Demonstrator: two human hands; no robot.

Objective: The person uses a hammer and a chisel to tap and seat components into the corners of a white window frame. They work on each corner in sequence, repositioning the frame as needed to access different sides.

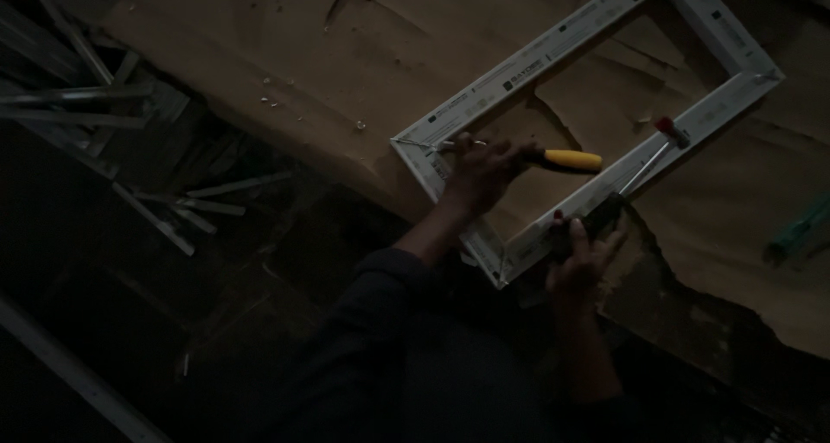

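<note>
Most of the yellow-handled tool is buried under the left hand, so its working end can't be made out. The white frame gets clipped by the top edge. Whatever's gripped by the right hand is lost in shadow, same with the profile offcuts bottom left.

Loose metal profile strips lie scattered on the dark floor at left. A green-handled tool rests on the table's brown paper covering.
</note>
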